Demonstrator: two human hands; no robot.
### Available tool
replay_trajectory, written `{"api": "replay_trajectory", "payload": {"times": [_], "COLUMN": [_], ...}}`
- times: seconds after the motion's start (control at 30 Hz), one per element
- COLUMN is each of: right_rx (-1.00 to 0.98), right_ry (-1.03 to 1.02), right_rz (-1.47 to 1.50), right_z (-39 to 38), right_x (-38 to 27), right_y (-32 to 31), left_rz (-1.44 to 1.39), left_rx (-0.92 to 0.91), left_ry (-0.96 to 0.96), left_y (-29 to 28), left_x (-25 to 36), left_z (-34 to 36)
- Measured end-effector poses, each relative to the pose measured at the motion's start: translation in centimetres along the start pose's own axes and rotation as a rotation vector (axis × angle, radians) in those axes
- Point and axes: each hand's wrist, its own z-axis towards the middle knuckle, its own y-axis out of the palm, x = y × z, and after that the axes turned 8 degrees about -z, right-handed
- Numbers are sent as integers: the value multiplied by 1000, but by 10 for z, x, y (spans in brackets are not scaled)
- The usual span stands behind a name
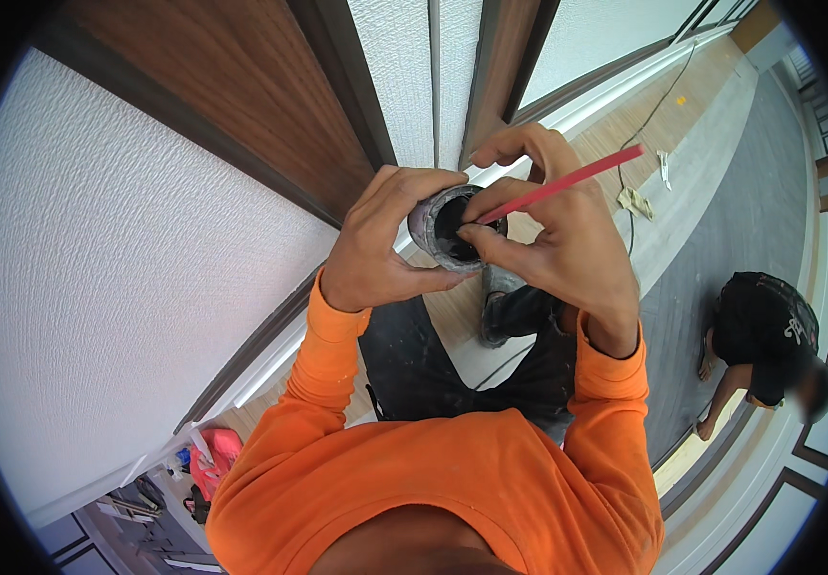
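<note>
My left hand (pixel 364 232) is wrapped round the side of a small round can (pixel 421 226) with a smeared, whitish rim. Dark, wet-looking stuff coats its inside. Between the thumb and fingers of my right hand (pixel 572 235) is a thin red-handled tool (pixel 581 176), slanting up to the right. Its lower end goes down at the can's mouth, where my fingertips hide it, so its working end does not show. Both hands are close together in front of my chest, above my dark trousers (pixel 414 359).
Ahead stand brown wood panels (pixel 232 86) with dark trim beside a textured white wall (pixel 136 259). A cable (pixel 658 105) and scraps (pixel 636 202) lie on the floor. Another person (pixel 768 331) in black crouches at right. A pink bag (pixel 215 460) is at lower left.
</note>
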Motion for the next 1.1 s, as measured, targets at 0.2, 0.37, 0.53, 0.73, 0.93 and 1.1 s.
{"api": "replay_trajectory", "payload": {"times": [0.2, 0.37, 0.53, 0.73, 0.93, 1.1], "right_rx": [107, 175, 268, 176, 170, 123], "right_ry": [44, 235, 365, 282, 395, 484], "right_rz": [124, 252, 687, 1105, 1426, 1388], "right_z": [3, 9, 20, 102, 159, 195], "right_x": [17, 32, 48, -6, -126, -197], "right_y": [-10, -18, -40, -146, -265, -331], "left_rz": [20, -48, -46, -93, -116, -162], "left_rx": [-48, 13, 15, -17, -26, -11], "left_ry": [-63, -112, -65, -129, -166, -180], "left_y": [1, 11, 10, -36, -87, -122], "left_x": [-4, -5, 30, 172, 331, 412], "left_z": [9, 22, 56, 149, 213, 250]}}
